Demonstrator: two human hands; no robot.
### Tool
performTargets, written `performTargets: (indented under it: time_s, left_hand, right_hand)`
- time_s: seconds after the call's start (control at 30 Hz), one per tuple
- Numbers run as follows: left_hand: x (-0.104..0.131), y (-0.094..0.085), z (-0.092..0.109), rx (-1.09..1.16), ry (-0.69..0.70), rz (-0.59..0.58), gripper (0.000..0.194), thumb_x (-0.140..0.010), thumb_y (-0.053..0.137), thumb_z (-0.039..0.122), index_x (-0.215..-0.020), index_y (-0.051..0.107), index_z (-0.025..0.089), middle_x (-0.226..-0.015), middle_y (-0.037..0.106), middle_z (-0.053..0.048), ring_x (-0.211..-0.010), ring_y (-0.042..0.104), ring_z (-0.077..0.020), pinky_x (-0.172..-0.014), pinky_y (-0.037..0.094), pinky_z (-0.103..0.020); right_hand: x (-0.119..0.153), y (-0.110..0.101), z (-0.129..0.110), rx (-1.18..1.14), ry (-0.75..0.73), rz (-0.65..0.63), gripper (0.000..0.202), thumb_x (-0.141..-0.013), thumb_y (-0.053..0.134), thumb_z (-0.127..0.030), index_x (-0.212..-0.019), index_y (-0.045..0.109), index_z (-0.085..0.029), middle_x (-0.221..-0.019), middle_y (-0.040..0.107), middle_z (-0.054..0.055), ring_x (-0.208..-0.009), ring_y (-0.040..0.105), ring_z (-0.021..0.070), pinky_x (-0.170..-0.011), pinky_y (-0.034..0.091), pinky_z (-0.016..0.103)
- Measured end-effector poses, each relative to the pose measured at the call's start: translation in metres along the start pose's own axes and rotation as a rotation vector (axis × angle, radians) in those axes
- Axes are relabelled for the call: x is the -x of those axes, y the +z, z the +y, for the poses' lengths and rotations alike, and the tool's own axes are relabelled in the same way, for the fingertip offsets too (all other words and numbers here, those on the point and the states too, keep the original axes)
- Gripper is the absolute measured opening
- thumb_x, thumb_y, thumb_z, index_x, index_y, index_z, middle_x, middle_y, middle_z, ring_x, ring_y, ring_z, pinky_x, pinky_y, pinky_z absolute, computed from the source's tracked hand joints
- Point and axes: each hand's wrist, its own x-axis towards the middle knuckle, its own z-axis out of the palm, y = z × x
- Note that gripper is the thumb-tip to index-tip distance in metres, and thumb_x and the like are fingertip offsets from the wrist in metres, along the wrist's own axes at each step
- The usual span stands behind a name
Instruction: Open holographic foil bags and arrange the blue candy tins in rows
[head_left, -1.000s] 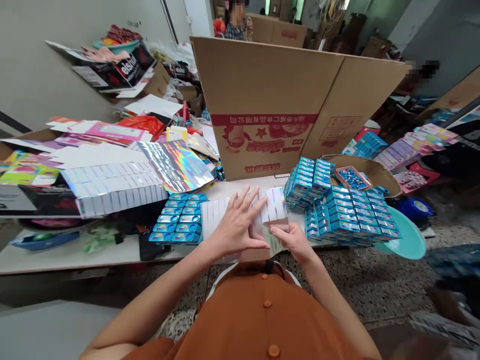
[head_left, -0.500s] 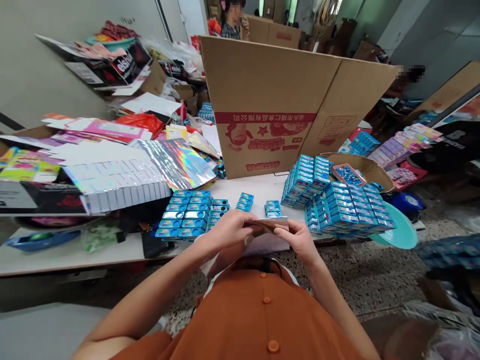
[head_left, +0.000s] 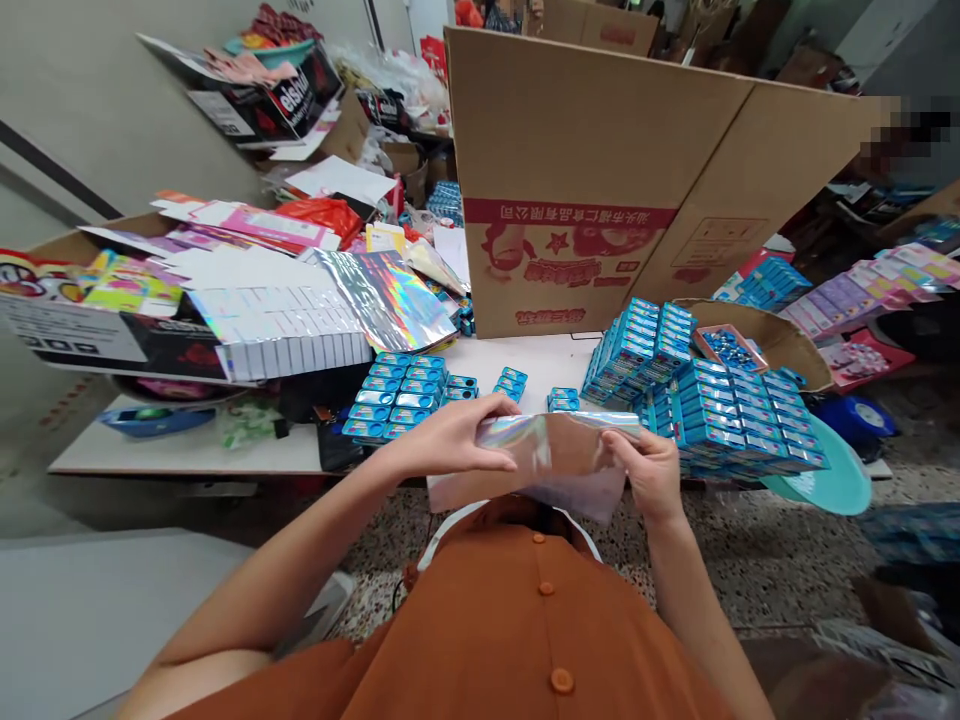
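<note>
A shiny, mirror-like sheet (head_left: 570,438) with rainbow glints is stretched between my hands at the table's front edge. At its left end, my left hand (head_left: 454,438) grips it with the thumb below and the fingers above. My right hand (head_left: 651,472) pinches the right end between thumb and fingers. Pale, see-through material hangs under the sheet, above my lap. Just beyond are small blue boxes (head_left: 511,382) in a short row and another small blue group (head_left: 562,399). Left of them, more blue boxes (head_left: 397,392) are laid in rows.
Tall stacks of blue boxes (head_left: 739,410) stand right, over a turquoise basin (head_left: 844,475). A large cardboard carton (head_left: 555,130) rises behind the table. At left are a holographic sheet (head_left: 397,295), a row of white-edged boxes (head_left: 292,350) and a black carton (head_left: 180,345). People are partly visible behind.
My hands have moved apart, and the sheet, seen nearly edge-on before, now shows its wide shiny face. The view has shifted, so the surroundings sit farther right.
</note>
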Motion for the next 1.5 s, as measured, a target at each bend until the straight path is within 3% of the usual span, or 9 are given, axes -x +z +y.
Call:
performTargets:
  time_s: [0.13,0.27,0.47,0.63,0.77,0.87,1.03,1.3,1.5]
  left_hand:
    - [0.017,-0.003,-0.011,-0.040,-0.074,-0.004,0.023,-0.081,0.058,0.040,-0.086,0.067,0.020,-0.076,0.067,0.001,-0.072,0.059,-0.0152,-0.060,0.038,-0.021]
    - [0.018,0.004,-0.020,0.135,-0.118,-0.037,0.028,-0.082,0.057,0.042,-0.077,0.068,0.016,-0.067,0.065,0.001,-0.066,0.058,-0.0131,-0.056,0.038,-0.020]
    - [0.018,0.017,-0.021,0.603,-0.245,0.358,0.028,-0.073,0.069,0.040,-0.075,0.064,0.013,-0.069,0.065,-0.002,-0.064,0.059,-0.0129,-0.060,0.045,-0.022]
    - [0.019,0.027,-0.006,0.712,-0.170,0.376,0.037,-0.073,0.072,0.039,-0.101,0.068,0.015,-0.081,0.071,-0.005,-0.073,0.064,-0.0162,-0.065,0.050,-0.024]
    - [0.019,0.031,-0.006,0.637,-0.105,0.476,0.026,-0.076,0.069,0.039,-0.086,0.073,0.015,-0.083,0.073,-0.006,-0.075,0.065,-0.0169,-0.070,0.051,-0.025]
    - [0.021,0.032,-0.010,0.540,-0.072,0.507,0.021,-0.077,0.068,0.034,-0.084,0.073,0.016,-0.082,0.073,-0.005,-0.077,0.065,-0.0166,-0.073,0.050,-0.025]
    - [0.025,0.034,-0.007,0.440,-0.080,0.526,0.020,-0.080,0.066,0.033,-0.085,0.073,0.015,-0.083,0.073,-0.005,-0.078,0.065,-0.0168,-0.073,0.049,-0.025]
    - [0.011,0.037,0.008,0.199,-0.018,0.464,0.020,-0.083,0.062,0.033,-0.081,0.073,0.017,-0.075,0.070,-0.002,-0.069,0.060,-0.0139,-0.066,0.044,-0.023]
    - [0.006,0.037,0.001,0.381,-0.007,0.605,0.025,-0.086,0.058,0.037,-0.094,0.070,0.017,-0.085,0.070,-0.002,-0.073,0.060,-0.0127,-0.069,0.046,-0.022]
  right_hand:
    - [0.001,-0.011,0.009,-0.104,0.072,0.124,0.016,-0.067,0.076,-0.036,-0.078,0.076,-0.024,-0.073,0.073,0.001,-0.062,0.062,0.0165,-0.062,0.050,0.031]
    - [0.003,-0.012,0.011,-0.131,0.087,0.165,0.017,-0.063,0.080,-0.034,-0.076,0.076,-0.024,-0.074,0.073,0.001,-0.064,0.063,0.0166,-0.064,0.049,0.030]
    - [0.006,-0.019,0.018,-0.253,0.134,0.375,0.022,-0.062,0.081,-0.038,-0.068,0.072,-0.019,-0.059,0.065,-0.004,-0.051,0.053,0.0091,-0.052,0.042,0.023]
    - [0.013,-0.022,0.024,-0.335,0.189,0.424,0.026,-0.057,0.083,-0.037,-0.069,0.071,-0.018,-0.070,0.069,-0.003,-0.060,0.059,0.0101,-0.063,0.048,0.025]
    - [0.019,-0.018,0.030,-0.352,0.258,0.360,0.031,-0.058,0.082,-0.038,-0.074,0.067,-0.016,-0.072,0.067,-0.001,-0.063,0.059,0.0112,-0.063,0.049,0.026]
    - [0.018,-0.018,0.034,-0.284,0.168,0.371,0.036,-0.063,0.080,-0.039,-0.085,0.061,-0.018,-0.077,0.064,-0.003,-0.067,0.059,0.0097,-0.068,0.048,0.024]
    - [0.012,-0.021,0.014,0.242,-0.285,0.507,0.051,-0.066,0.078,-0.034,-0.109,0.055,-0.020,-0.109,0.061,0.006,-0.094,0.059,0.0177,-0.088,0.046,0.037]
    - [0.000,0.029,-0.040,0.592,-0.675,-0.260,0.025,-0.083,0.064,-0.032,-0.106,0.063,-0.022,-0.101,0.069,0.005,-0.096,0.061,0.0205,-0.098,0.039,0.042]
    - [-0.004,0.049,-0.028,0.417,-0.419,-0.240,0.016,-0.088,0.057,-0.032,-0.080,0.066,-0.020,-0.077,0.067,0.002,-0.076,0.059,0.0173,-0.073,0.045,0.031]
